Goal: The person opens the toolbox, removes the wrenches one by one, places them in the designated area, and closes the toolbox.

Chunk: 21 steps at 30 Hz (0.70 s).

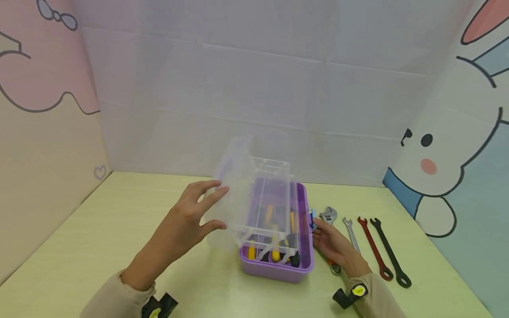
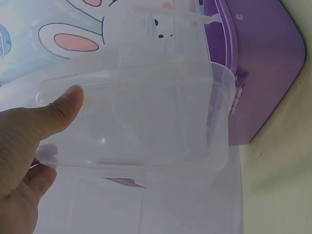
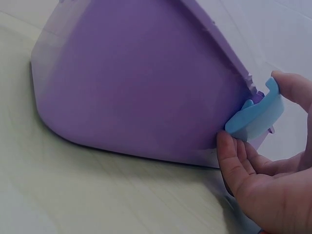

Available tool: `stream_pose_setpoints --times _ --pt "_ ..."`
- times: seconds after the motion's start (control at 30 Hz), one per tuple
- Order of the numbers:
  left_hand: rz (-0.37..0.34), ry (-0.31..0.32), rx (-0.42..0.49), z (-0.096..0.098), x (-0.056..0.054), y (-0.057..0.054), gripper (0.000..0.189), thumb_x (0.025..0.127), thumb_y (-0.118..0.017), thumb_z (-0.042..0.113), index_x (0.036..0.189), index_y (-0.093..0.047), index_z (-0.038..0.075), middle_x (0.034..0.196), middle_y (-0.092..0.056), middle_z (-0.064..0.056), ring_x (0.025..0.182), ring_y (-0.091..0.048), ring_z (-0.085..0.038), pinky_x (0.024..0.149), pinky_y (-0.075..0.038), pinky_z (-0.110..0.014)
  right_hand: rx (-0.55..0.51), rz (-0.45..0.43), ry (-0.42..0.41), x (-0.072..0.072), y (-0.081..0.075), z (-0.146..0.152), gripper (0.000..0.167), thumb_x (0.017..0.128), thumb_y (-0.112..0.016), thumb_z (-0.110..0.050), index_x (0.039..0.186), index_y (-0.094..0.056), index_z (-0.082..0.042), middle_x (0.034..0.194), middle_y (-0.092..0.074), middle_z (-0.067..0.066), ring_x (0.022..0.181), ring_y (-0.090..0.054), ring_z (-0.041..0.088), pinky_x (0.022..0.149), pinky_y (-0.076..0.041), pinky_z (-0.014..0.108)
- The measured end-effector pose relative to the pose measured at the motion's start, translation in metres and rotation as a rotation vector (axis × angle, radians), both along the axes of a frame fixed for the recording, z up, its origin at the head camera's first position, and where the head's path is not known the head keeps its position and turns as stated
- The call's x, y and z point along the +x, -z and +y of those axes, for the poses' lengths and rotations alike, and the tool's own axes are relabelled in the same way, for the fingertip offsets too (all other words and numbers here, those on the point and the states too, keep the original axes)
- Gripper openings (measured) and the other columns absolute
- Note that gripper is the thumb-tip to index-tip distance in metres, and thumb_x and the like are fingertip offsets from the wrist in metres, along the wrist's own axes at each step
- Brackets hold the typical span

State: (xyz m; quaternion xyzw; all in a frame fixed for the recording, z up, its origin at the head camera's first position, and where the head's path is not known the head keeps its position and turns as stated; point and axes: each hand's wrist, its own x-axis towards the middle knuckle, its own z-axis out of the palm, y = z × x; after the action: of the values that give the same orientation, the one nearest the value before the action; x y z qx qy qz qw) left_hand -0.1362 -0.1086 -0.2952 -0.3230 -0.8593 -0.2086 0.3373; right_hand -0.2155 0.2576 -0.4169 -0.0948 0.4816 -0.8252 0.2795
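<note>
A purple toolbox (image 1: 274, 271) stands on the table with its clear lid (image 1: 234, 176) raised on the left side. Fingers spread, my left hand (image 1: 191, 216) is at the lid's outer face; in the left wrist view the thumb (image 2: 66, 109) overlaps the lid near one edge. A clear tray (image 1: 270, 221) on folding arms sits raised over the box. Inside lie several tools with yellow-orange and black handles (image 1: 275, 254). On the box's right side, my right hand (image 1: 334, 243) pinches a light blue latch (image 3: 258, 114) between thumb and fingers.
Right of the box lie an adjustable wrench (image 1: 328, 215), a silver wrench (image 1: 350, 232), a red wrench (image 1: 374, 247) and a black wrench (image 1: 391, 251). Another tool lies partly under my right hand. A pale cloth wall (image 1: 238, 79) rises behind the table (image 1: 131, 212).
</note>
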Motion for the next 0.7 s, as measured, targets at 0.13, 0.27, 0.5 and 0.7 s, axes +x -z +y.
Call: stream_pose_setpoints --times 0.13,0.27,0.5,0.7 --pt "-0.020 0.018 0.015 0.007 -0.001 0.003 0.075 0.063 -0.086 0.018 0.131 -0.056 0.007 0.134 -0.048 -0.019 0.114 -0.056 -0.034 0.078 -0.060 -0.037 0.005 0.005 0.000 0.000 0.000 0.000 0.028 0.105 -0.031 -0.015 0.106 -0.059 -0.012 0.106 -0.065 0.000 0.102 -0.060 0.012 0.092 -0.053 0.023" --pt "-0.035 0.055 0.038 0.014 -0.001 0.004 0.075 0.064 -0.086 0.016 0.131 -0.055 0.006 0.135 -0.046 -0.019 0.115 -0.055 -0.033 0.083 -0.059 -0.036 0.020 0.005 0.007 0.001 0.000 -0.001 0.027 0.105 -0.032 -0.015 0.105 -0.059 -0.012 0.105 -0.065 0.000 0.100 -0.061 0.011 0.092 -0.053 0.023" --pt "-0.031 0.089 0.045 0.022 -0.002 0.003 0.075 0.064 -0.086 0.015 0.131 -0.055 0.005 0.136 -0.047 -0.019 0.117 -0.055 -0.033 0.074 -0.060 -0.034 0.033 -0.002 0.018 0.000 0.000 -0.001 0.025 0.105 -0.033 -0.016 0.104 -0.058 -0.012 0.104 -0.065 0.000 0.100 -0.061 0.011 0.091 -0.053 0.023" --pt "-0.053 0.107 0.049 0.030 -0.003 0.003 0.077 0.064 -0.086 0.017 0.133 -0.053 0.005 0.139 -0.046 -0.017 0.119 -0.054 -0.032 0.072 -0.060 -0.031 0.038 -0.001 0.023 0.001 -0.001 -0.001 0.026 0.104 -0.034 -0.016 0.104 -0.059 -0.013 0.104 -0.065 -0.001 0.099 -0.061 0.011 0.091 -0.053 0.023"
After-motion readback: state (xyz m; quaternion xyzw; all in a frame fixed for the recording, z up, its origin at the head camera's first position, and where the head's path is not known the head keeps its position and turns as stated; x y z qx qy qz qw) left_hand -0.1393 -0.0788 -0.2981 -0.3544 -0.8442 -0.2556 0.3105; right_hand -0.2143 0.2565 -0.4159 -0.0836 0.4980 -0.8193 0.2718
